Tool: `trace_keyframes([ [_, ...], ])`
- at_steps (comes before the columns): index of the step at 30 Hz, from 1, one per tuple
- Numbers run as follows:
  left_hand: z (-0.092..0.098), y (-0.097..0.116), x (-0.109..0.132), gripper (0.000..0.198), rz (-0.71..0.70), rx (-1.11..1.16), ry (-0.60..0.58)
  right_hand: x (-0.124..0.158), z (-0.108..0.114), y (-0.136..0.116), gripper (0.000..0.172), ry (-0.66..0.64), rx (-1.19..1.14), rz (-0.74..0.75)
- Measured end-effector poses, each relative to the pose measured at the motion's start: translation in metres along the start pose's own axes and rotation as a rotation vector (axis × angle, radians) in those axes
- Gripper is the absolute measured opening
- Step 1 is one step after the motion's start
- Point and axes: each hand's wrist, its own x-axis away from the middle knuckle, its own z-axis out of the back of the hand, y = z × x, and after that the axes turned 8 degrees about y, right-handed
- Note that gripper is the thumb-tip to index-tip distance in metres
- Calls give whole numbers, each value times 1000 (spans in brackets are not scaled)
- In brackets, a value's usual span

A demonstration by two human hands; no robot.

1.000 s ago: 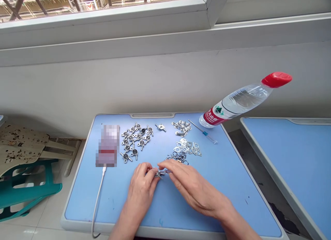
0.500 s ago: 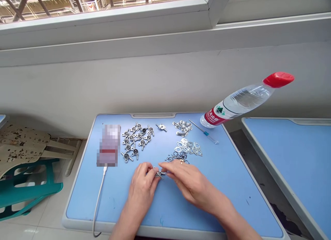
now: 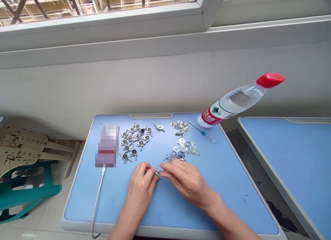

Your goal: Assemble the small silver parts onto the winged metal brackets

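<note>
Near the front middle of the table, my left hand (image 3: 141, 185) is closed around a small metal fitting (image 3: 156, 172), thumb and fingers gripping its left side. My right hand (image 3: 187, 178) pinches at the right end of the same fitting, its fingertips partly hiding it. Just beyond the right hand lie dark rubber rings (image 3: 179, 154) mixed with tiny pieces. Behind them are flat silvery oval plates (image 3: 182, 141) and a heap of small metal levers (image 3: 180, 128). Left of these, several fittings with dark round centres (image 3: 125, 142) lie grouped, and one lighter fitting (image 3: 159, 127) lies apart.
A screwdriver (image 3: 203, 133) with a clear handle lies at the back right, beside a red-capped water bottle (image 3: 232, 102). On the left, a blurred-out flat object (image 3: 107, 143) has a white cable (image 3: 98, 191). Another blue table (image 3: 289, 143) stands right; a green stool (image 3: 49, 191) stands left.
My right fingertips have moved slightly and now pinch more closely at the fitting's right end. My left hand keeps its grip. The whole view has shifted a little.
</note>
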Motion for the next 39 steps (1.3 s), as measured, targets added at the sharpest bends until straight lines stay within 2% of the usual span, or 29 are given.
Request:
trace_keyframes([
  [5, 0, 0, 1, 17, 12, -3, -3, -3, 5, -2, 27, -175, -171, -88],
  [7, 0, 1, 1, 14, 21, -6, -11, -2, 3, -2, 24, -130, -154, -58],
  [10, 0, 2, 1, 15, 19, -6, -6, 0, -2, 0, 16, 5, -78, -9],
  [14, -1, 1, 1, 16, 13, -32, 1, 1, 5, 4, 18, 129, -76, -118],
  [18, 1, 0, 1, 24, 9, -88, 5, -1, 12, 7, 19, 54, -116, -294],
  [22, 6, 2, 2, 37, 28, -3, 37, 1, 2, 10, 20, -25, -163, -350],
  [26, 13, 8, 3, 26, 132, 165, -29, 3, -5, 14, 19, 20, -189, -328],
  [30, 18, 12, 0, 32, 88, 80, 17, 2, 6, 17, 19, 116, -128, -354],
  [33, 14, 13, -2, 40, 51, 24, 0, 0, 21, 19, 21, 189, -70, -400],
  [36, 7, 12, -4, 37, 57, -26, 15, -1, 34, 22, 20, 98, -7, -368],
  [39, 0, 11, -6, 26, 53, -95, 57, 4, 37, 26, 18, -133, 65, -299],
])
